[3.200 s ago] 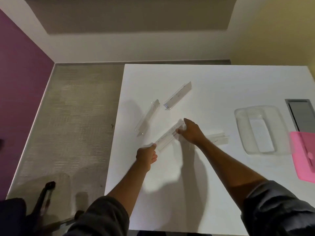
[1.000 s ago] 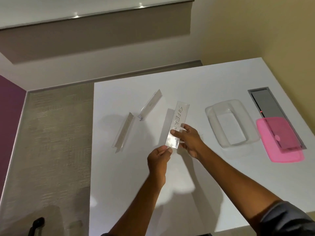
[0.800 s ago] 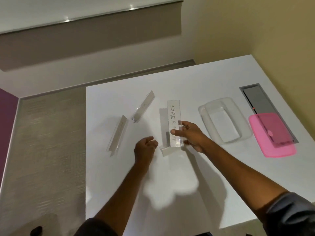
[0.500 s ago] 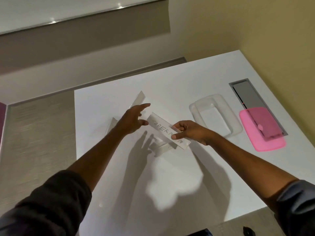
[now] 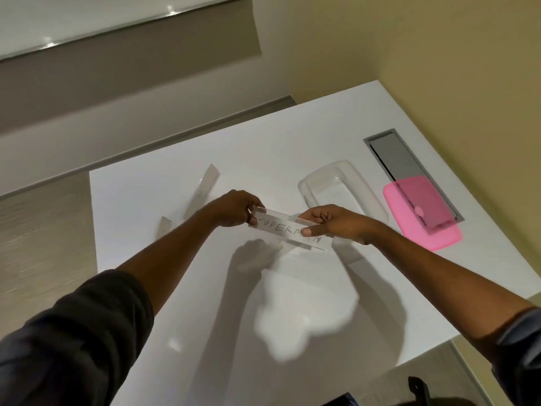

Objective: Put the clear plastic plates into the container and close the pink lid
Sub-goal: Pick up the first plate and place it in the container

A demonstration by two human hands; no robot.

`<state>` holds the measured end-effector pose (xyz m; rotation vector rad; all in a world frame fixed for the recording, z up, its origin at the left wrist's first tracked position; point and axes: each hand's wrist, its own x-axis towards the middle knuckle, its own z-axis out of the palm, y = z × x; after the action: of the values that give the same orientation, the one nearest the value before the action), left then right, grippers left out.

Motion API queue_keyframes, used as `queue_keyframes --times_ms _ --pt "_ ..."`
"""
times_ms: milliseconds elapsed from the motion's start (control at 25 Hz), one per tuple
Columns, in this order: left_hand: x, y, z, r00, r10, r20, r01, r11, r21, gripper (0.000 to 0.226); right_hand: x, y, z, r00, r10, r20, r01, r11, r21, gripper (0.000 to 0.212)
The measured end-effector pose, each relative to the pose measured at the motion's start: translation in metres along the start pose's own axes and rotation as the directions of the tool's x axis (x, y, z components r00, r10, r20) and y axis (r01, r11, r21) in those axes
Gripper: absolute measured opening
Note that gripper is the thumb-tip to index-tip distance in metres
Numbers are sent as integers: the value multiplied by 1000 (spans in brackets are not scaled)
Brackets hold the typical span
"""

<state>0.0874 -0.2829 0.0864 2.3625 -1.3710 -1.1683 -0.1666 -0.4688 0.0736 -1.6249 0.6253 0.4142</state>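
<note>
— Any room near the edges?
— Bare white table (image 5: pixel 292 159) beyond the open container (image 5: pixel 355 178); pink lid (image 5: pixel 409 200) lies just right of it.
— And the hands?
— Left hand (image 5: pixel 234 212) and right hand (image 5: pixel 330 221) each pinch an end of a clear plate (image 5: pixel 281 228), lifted beside the container.

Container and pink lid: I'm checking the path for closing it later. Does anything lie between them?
No. In the head view, only a bare strip of white table separates the container from the pink lid.

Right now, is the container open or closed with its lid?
Open. The pink lid lies flat on the table, beside the container, not on it. No plate shows inside it.
</note>
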Motion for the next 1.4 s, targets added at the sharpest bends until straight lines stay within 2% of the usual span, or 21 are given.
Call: queue_keyframes --times_ms 160,280,440,560,640,720,840,960,1040,1200,1400 --pt "33 31 -6 997 71 -22 -70 995 71 44 -19 19 -38 999 21 -26 -24 994 -107 54" --pt "64 63 -12 988 141 -63 -132 983 127 47 -28 35 -60 977 12 -211 -46 986 -160 54" --pt "112 111 -18 960 255 -115 -207 924 322 51 -35 53 -80 906 -17 -423 -74 978 -197 48" --pt "149 138 -16 929 350 -122 -269 863 429 46 -31 67 -82 849 -58 -526 -94 962 -258 32" --pt "171 151 -11 911 399 -104 -308 826 472 44 -26 77 -81 823 -69 -564 -122 948 -294 42" --pt "186 158 -4 890 450 -72 -354 783 512 42 -22 87 -81 808 -46 -587 -175 933 -314 37" --pt "206 159 5 845 534 -26 -421 695 582 44 -16 96 -80 791 -6 -612 -275 889 -365 51" --pt "219 157 19 814 580 -25 -428 630 648 43 -9 96 -72 752 -35 -658 -395 776 -492 35" --pt "226 155 31 807 588 -46 -412 617 670 44 -2 96 -68 752 -9 -659 -443 733 -516 26" --pt "239 150 51 820 569 -60 -378 617 690 43 13 95 -67 783 86 -616 -514 646 -564 29" --pt "249 152 66 844 529 -87 -318 625 713 39 26 100 -70 781 97 -618 -543 595 -593 27"
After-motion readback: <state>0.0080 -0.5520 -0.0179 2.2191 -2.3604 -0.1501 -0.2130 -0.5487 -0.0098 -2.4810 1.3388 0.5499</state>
